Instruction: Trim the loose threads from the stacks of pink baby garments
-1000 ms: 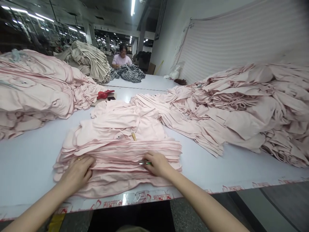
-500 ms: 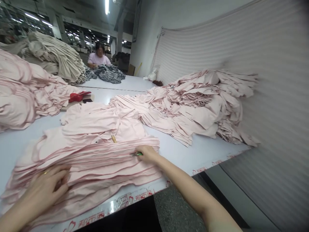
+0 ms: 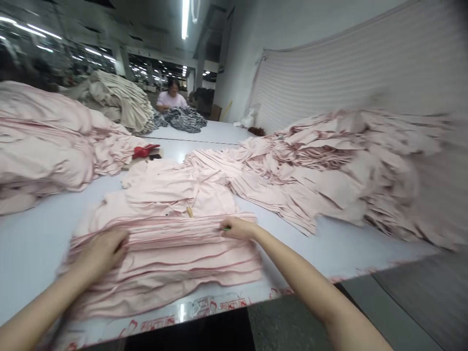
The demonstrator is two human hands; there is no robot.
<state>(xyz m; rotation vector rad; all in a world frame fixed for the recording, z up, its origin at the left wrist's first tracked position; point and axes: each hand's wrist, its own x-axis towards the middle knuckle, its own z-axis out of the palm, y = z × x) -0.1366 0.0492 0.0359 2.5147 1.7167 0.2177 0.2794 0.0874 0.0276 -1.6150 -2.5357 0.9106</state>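
A fanned stack of pale pink garment pieces lies at the table's near edge. My left hand rests on its left side with the fingers curled into the layers. My right hand is closed on the stack's upper right edge and holds a small green-tipped tool, most of it hidden by the fingers. A small yellowish object lies on the pink cloth just beyond the stack.
Big heaps of pink pieces lie at the right and left. A red item sits further back on the white table. A person works at striped fabric beside a beige pile.
The camera swung right, then back left. Both hands slid further up the stack, away from me, the right still on the green-tipped tool.
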